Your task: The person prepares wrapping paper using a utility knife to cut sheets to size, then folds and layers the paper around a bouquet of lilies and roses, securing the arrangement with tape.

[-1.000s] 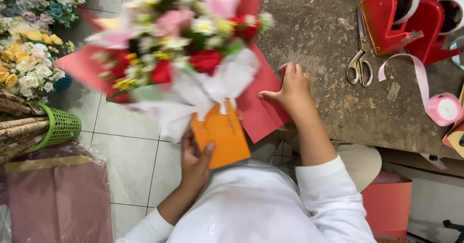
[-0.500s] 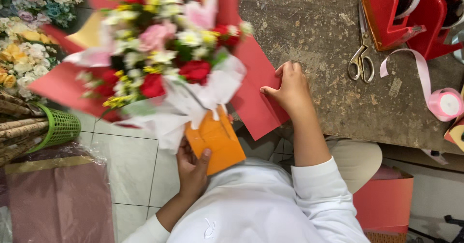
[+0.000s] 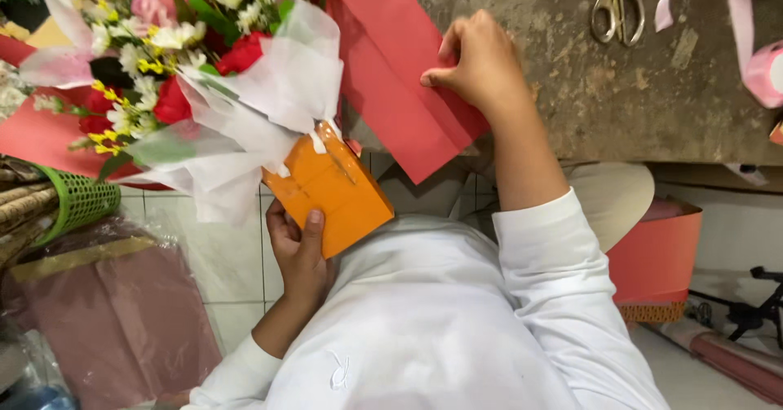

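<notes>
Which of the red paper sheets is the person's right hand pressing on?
The folded red sheet lying on the grey worktop, under the right hand. The other red paper sits far left behind the bouquet, untouched by that hand.

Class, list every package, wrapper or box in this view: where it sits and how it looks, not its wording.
Orange paper wrap: bouquet base, gripped by the left hand.
White tissue wrap: around the flowers.
Red paper sheet: on the workbench, under the right hand.
Red round box: lower right, by the bench.
Pink plastic-wrapped sheets: lower-left floor.
</notes>
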